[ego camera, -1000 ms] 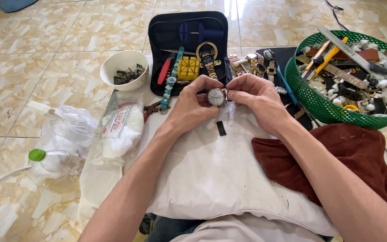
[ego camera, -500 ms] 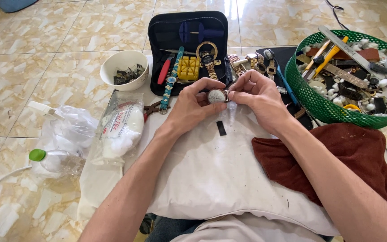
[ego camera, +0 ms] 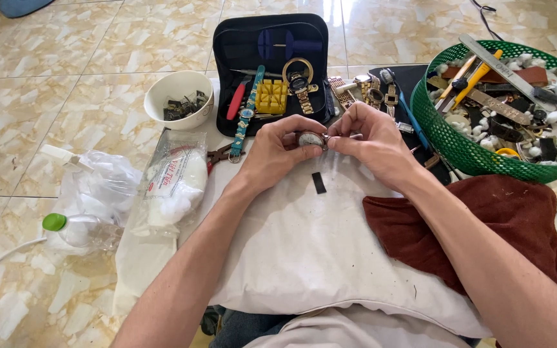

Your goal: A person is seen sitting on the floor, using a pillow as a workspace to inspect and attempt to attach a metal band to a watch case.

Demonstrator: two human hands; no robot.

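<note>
Both forearms reach forward over a white pillow (ego camera: 304, 258) and meet near its far edge. The left hand (ego camera: 278, 151) curls around a small round watch case (ego camera: 310, 139), thumb beneath and fingertips on its top rim, holding it face up just above the cloth. The right hand (ego camera: 369, 138) comes in from the other side, knuckles raised, its thumb and forefinger pinched tight against the case's right edge; whether a tool sits between those fingers I cannot tell. The two hands touch at the watch. Just below them a short black strap piece (ego camera: 318, 182) lies flat on the pillow. Behind the hands stands an open black tool case (ego camera: 272, 38) with a yellow block and several watches in it. A white bowl (ego camera: 178, 96) of small dark parts sits to the left, a green mesh basket (ego camera: 446, 135) of tools to the right, and a brown towel (ego camera: 485, 225) under the right forearm.
</note>
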